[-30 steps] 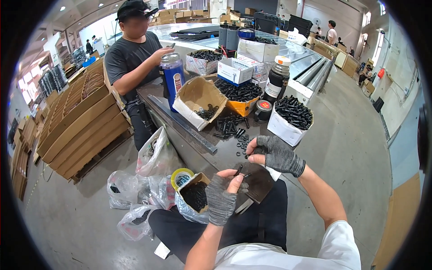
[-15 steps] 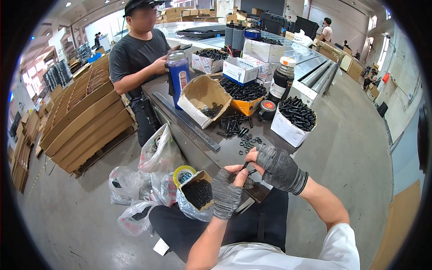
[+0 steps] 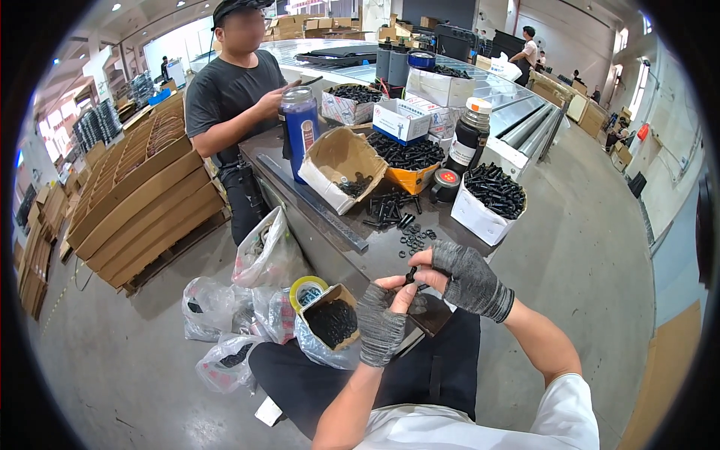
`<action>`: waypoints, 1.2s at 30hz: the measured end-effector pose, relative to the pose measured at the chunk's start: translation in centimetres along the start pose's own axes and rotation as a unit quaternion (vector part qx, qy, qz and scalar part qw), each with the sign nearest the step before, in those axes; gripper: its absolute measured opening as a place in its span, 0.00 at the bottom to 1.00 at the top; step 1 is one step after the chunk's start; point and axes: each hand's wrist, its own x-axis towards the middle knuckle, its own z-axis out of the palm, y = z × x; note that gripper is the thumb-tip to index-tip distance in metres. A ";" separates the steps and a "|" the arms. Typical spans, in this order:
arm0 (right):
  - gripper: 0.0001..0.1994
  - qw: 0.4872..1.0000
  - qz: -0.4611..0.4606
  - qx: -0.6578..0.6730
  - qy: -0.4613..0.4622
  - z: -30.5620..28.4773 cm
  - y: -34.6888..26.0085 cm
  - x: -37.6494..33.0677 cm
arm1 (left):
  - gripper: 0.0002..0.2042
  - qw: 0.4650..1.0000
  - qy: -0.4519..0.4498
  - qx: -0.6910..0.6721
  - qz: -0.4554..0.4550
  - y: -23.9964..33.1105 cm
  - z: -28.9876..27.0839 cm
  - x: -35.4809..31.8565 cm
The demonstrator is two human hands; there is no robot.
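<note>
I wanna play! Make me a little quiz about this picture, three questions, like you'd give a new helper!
1. Pick one. What colour are the gloves on the left hand and right hand?
A) red
B) gray
C) yellow

2. True or false? In the picture, the blue bottle is left of the orange box.

3. Fill in the blank: Small black rings lie on the brown ____.

Key: 1. B. 2. True. 3. table.
</note>
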 end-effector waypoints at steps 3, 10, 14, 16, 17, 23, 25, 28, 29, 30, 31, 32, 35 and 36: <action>0.10 0.997 0.028 0.061 -0.037 0.8 0.0 -0.5 | 0.10 0.999 0.014 -0.029 -0.015 0.5 -0.5 -0.8; 0.08 0.985 0.076 0.125 -0.090 2.4 -3.7 -3.8 | 0.10 0.997 0.001 -0.018 -0.070 -0.8 -3.4 -6.2; 0.09 0.993 0.031 0.083 -0.076 6.7 -5.0 -6.8 | 0.09 0.979 -0.005 -0.052 -0.198 -2.1 -7.0 -10.9; 0.09 0.989 0.069 0.080 -0.101 9.0 -5.7 -8.2 | 0.10 0.981 0.006 0.008 -0.193 -3.3 -8.7 -12.8; 0.08 0.988 0.079 0.099 -0.084 10.5 -5.3 -9.1 | 0.13 0.979 0.003 0.022 -0.201 -3.7 -9.6 -13.4; 0.07 0.977 0.133 0.138 -0.095 15.3 -4.1 -9.2 | 0.16 0.976 0.024 -0.046 -0.213 -4.9 -12.3 -13.7; 0.07 0.969 0.160 0.149 -0.114 16.1 -3.8 -8.6 | 0.15 0.966 0.027 -0.077 -0.245 -6.2 -13.0 -13.6; 0.07 0.966 0.165 0.158 -0.119 17.3 -3.0 -8.1 | 0.13 0.961 0.031 -0.112 -0.251 -7.1 -13.9 -12.6; 0.07 0.968 0.162 0.151 -0.119 17.9 -2.5 -8.1 | 0.12 0.963 0.030 -0.099 -0.249 -7.1 -14.2 -12.1; 0.07 0.966 0.169 0.152 -0.121 18.6 -1.9 -8.0 | 0.13 0.963 0.034 -0.099 -0.247 -7.3 -14.5 -11.8; 0.07 0.969 0.160 0.152 -0.109 19.3 -1.4 -8.1 | 0.13 0.962 0.042 -0.097 -0.250 -8.0 -14.9 -11.7; 0.08 0.972 0.151 0.152 -0.098 20.0 -1.2 -7.8 | 0.14 0.961 0.048 -0.095 -0.254 -8.3 -15.2 -11.3; 0.06 0.976 0.149 0.146 -0.054 22.1 0.3 -7.1 | 0.19 0.962 0.099 -0.086 -0.239 -9.4 -16.2 -10.6; 0.06 0.982 0.138 0.126 -0.023 22.8 1.1 -6.4 | 0.21 0.956 0.123 -0.112 -0.240 -9.7 -16.8 -10.2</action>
